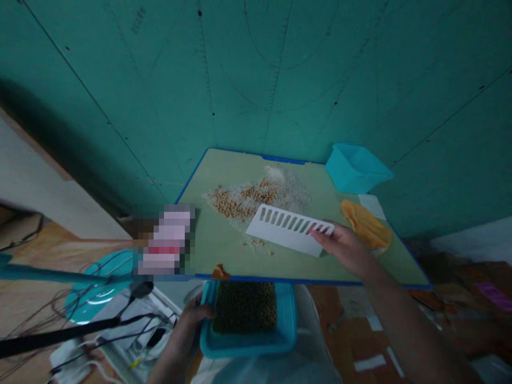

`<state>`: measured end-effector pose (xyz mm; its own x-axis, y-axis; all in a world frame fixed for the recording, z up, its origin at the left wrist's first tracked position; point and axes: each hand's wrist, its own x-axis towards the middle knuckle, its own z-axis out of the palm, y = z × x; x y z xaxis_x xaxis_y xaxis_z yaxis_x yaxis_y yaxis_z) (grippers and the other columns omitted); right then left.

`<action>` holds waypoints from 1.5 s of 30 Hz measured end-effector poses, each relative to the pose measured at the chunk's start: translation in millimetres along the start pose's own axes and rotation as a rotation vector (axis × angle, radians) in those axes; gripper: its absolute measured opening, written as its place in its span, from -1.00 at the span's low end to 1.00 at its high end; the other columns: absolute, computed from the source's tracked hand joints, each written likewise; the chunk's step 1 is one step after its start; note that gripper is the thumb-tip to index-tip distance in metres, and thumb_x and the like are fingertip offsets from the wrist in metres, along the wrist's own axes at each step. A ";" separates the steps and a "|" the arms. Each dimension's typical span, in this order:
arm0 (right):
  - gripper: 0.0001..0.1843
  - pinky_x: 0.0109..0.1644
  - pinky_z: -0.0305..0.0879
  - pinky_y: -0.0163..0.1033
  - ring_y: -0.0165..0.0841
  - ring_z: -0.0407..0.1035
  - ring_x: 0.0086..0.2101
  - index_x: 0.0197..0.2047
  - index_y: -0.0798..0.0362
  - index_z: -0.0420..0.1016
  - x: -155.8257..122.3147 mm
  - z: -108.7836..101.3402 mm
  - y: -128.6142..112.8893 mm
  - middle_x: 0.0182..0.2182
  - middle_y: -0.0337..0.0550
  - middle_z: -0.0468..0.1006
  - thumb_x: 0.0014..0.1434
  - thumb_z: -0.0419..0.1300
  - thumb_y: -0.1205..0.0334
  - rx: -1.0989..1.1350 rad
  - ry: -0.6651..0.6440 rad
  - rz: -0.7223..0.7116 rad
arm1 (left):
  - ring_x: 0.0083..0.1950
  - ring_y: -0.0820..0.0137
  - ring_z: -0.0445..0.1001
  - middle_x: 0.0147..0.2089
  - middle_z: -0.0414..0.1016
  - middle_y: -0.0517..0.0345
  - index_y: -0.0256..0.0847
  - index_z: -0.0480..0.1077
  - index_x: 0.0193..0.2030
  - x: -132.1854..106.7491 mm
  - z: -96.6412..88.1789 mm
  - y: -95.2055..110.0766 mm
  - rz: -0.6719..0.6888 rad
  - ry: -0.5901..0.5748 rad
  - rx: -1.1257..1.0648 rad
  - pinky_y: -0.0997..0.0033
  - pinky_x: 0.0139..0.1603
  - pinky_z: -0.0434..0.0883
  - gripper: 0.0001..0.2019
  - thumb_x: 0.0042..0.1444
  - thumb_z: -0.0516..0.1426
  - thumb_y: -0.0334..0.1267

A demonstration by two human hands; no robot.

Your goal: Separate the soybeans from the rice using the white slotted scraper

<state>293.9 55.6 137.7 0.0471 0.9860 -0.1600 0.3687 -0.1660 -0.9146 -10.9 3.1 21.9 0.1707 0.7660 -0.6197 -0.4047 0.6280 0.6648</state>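
Right hand (344,246) pinches a white slotted strip (280,234), long axis aimed between nine and ten o'clock; tan beans (229,206) on the surface (220,250) lie at its ten, nearer than to the left hand (189,319), gripping a blue tray (286,320).

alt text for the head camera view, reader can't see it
The right hand holds a slotted white panel by scattered tan beans and whitish grains on a small table; the left hand grips a turquoise tray of dark green beans at the near edge.
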 end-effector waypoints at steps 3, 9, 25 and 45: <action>-0.68 -0.38 0.24 -0.31 -0.37 0.35 -0.43 -0.29 0.09 0.48 -4.1 1.3 -1.5 -0.44 -0.20 0.52 0.00 0.20 0.01 0.016 -0.040 0.008 | -0.53 0.24 0.49 -0.63 0.52 0.20 -0.21 0.52 -0.45 -1.7 0.5 1.0 0.009 -0.019 -0.018 0.37 -0.56 0.35 -0.70 -0.45 0.13 -0.46; -0.70 -0.42 0.21 -0.33 -0.40 0.33 -0.46 -0.32 0.08 0.47 -12.7 2.6 -4.1 -0.47 -0.23 0.50 0.00 0.20 0.01 0.028 -0.025 0.038 | -0.50 0.25 0.50 -0.61 0.53 0.20 -0.22 0.51 -0.47 -4.8 0.1 2.5 0.034 -0.011 -0.007 0.39 -0.55 0.34 -0.73 -0.43 0.13 -0.47; -0.74 -0.33 0.26 -0.31 -0.36 0.36 -0.39 -0.31 0.07 0.49 -24.1 1.8 7.4 -0.42 -0.21 0.52 0.04 0.19 0.05 0.015 -0.052 0.051 | -0.53 0.26 0.51 -0.66 0.52 0.23 -0.21 0.52 -0.50 -0.4 2.1 0.0 0.024 -0.013 -0.010 0.41 -0.57 0.34 -0.74 -0.43 0.14 -0.50; -0.67 -0.35 0.26 -0.31 -0.35 0.33 -0.43 -0.31 0.07 0.50 -36.3 1.9 11.5 -0.47 -0.20 0.48 0.06 0.16 -0.03 -0.053 -0.095 0.039 | -0.56 0.30 0.49 -0.61 0.55 0.23 -0.19 0.51 -0.55 -2.5 8.4 2.2 0.013 0.026 -0.029 0.43 -0.59 0.38 -0.73 -0.48 0.13 -0.52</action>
<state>294.6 17.8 132.3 -0.0251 0.9725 -0.2316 0.4167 -0.2004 -0.8867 -4.6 3.7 28.4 0.1422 0.7701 -0.6218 -0.4324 0.6134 0.6609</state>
